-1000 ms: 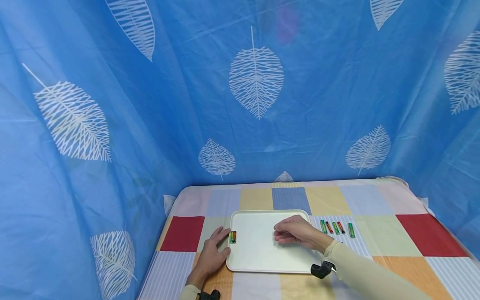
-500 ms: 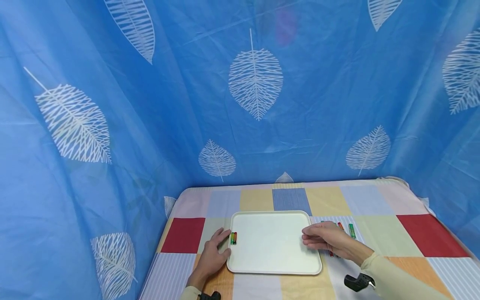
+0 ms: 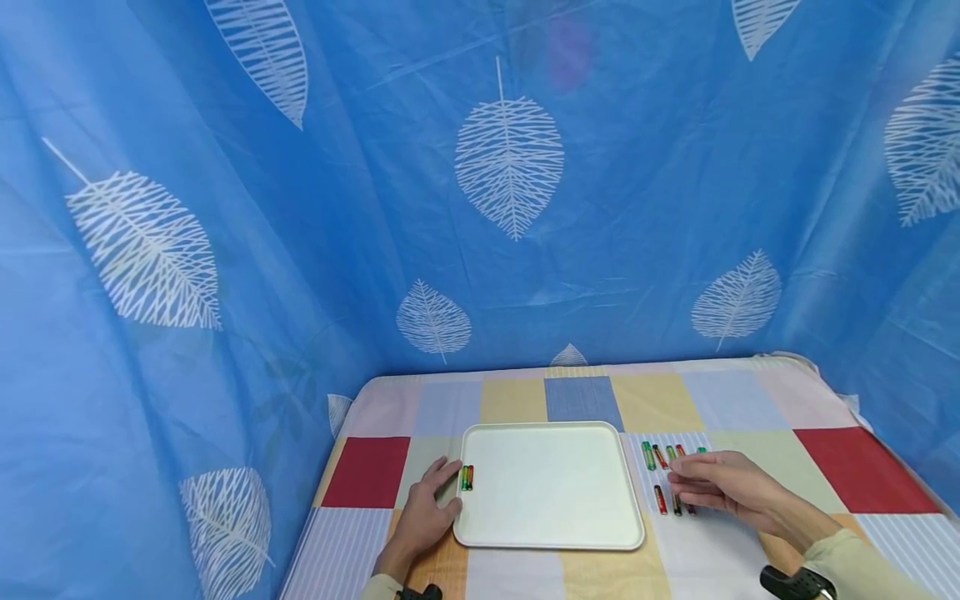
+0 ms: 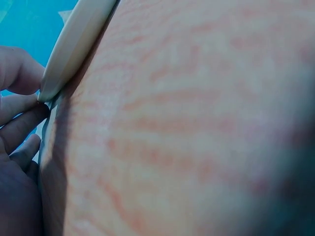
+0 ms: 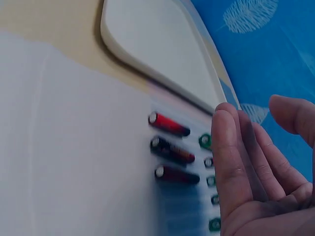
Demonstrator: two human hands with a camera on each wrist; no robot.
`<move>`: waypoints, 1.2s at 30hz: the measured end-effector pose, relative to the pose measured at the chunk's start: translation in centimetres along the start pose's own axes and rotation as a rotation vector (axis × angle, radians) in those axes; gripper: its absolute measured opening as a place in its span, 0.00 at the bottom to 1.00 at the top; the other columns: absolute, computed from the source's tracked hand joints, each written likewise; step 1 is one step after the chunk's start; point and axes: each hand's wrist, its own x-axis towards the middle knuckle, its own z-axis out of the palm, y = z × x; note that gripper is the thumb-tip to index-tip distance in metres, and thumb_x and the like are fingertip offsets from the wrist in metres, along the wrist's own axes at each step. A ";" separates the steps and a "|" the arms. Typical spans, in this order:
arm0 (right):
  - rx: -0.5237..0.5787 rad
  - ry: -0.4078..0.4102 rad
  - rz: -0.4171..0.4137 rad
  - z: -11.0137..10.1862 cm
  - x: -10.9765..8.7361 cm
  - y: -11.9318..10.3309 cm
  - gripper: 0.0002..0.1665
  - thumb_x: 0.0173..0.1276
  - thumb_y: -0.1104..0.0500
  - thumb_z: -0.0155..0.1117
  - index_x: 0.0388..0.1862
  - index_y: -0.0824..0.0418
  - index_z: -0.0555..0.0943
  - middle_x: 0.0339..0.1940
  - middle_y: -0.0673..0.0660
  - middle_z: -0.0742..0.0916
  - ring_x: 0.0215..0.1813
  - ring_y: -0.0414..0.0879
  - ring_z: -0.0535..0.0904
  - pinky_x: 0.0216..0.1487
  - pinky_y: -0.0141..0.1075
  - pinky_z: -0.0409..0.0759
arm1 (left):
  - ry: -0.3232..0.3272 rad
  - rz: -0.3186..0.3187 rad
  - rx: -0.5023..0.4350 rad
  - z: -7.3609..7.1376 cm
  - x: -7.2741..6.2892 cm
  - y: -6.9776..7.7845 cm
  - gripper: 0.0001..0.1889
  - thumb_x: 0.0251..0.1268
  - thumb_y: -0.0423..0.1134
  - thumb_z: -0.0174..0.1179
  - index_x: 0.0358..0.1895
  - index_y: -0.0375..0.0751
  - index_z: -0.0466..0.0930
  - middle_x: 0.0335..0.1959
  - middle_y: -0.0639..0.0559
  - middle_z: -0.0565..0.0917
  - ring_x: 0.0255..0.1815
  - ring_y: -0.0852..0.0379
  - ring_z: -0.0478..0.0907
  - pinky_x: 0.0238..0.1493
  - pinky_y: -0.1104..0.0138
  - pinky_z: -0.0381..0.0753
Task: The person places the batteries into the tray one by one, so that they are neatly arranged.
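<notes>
Right hand (image 3: 723, 487): over the right side of the worktop (image 3: 780, 467); thumb apart from the fingers, which lie close together; grasps nothing visible. Whether it touches a battery cannot be told.

Front row, three batteries, near the right hand's fingertips, side by side, lying flat: one red battery (image 5: 170, 124) with a dark end; one black battery (image 5: 172, 150) with red markings; one dark red battery (image 5: 177, 174), blurred.

Back row, five batteries, beyond the front row: green battery (image 3: 648, 455), red-and-black battery (image 3: 660, 456), a second green and a second red-and-black, then a third green, partly behind the right hand.

Left hand (image 3: 423, 508): at the tray's left edge; fingers and thumb spread apart, touching the rim.

Tray (image 3: 551, 492): cream, rectangular, rounded corners, left of the two rows. Inside, against its left rim, a pair of batteries (image 3: 467, 477), side by side.

Patchwork cloth (image 3: 363, 471): covers the worktop.

Curtain (image 3: 630, 208): blue, printed with white leaves; behind the worktop.
</notes>
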 end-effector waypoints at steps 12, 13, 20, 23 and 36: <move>0.000 0.039 0.064 -3.1 -1.4 1.2 0.20 0.82 0.57 0.67 0.60 0.74 0.85 0.45 0.57 0.96 0.47 0.46 0.95 0.53 0.39 0.92 | 0.018 -0.004 0.002 -0.1 0.0 0.1 0.32 0.67 0.33 0.67 0.77 0.43 0.79 0.83 0.31 0.68 0.84 0.26 0.64 0.80 0.30 0.65; -0.001 0.046 0.066 -3.1 -1.4 1.3 0.20 0.82 0.58 0.67 0.60 0.74 0.85 0.44 0.57 0.96 0.46 0.46 0.95 0.53 0.39 0.92 | 0.019 -0.008 0.001 -0.1 0.0 0.1 0.32 0.67 0.33 0.67 0.77 0.43 0.79 0.83 0.31 0.68 0.85 0.26 0.64 0.80 0.30 0.65; -0.043 0.106 0.083 -3.1 -0.8 2.4 0.18 0.81 0.60 0.67 0.56 0.76 0.86 0.40 0.60 0.95 0.42 0.46 0.96 0.49 0.39 0.93 | 0.014 -0.008 -0.003 -0.2 -0.1 0.2 0.32 0.67 0.32 0.67 0.77 0.42 0.79 0.83 0.30 0.68 0.85 0.26 0.63 0.81 0.31 0.64; -0.082 0.125 0.084 -2.8 -0.6 2.9 0.19 0.80 0.59 0.68 0.55 0.76 0.86 0.37 0.59 0.95 0.39 0.46 0.95 0.47 0.39 0.93 | 0.010 -0.011 0.000 -0.1 -0.1 0.1 0.32 0.67 0.32 0.67 0.77 0.43 0.79 0.83 0.30 0.68 0.85 0.27 0.63 0.81 0.31 0.64; -0.321 0.314 0.093 -0.6 0.7 2.4 0.15 0.72 0.59 0.77 0.45 0.72 0.89 0.29 0.58 0.93 0.28 0.43 0.91 0.36 0.35 0.92 | 0.002 0.008 -0.004 0.0 -0.1 -0.1 0.32 0.67 0.32 0.67 0.77 0.42 0.79 0.83 0.30 0.68 0.84 0.26 0.64 0.80 0.30 0.65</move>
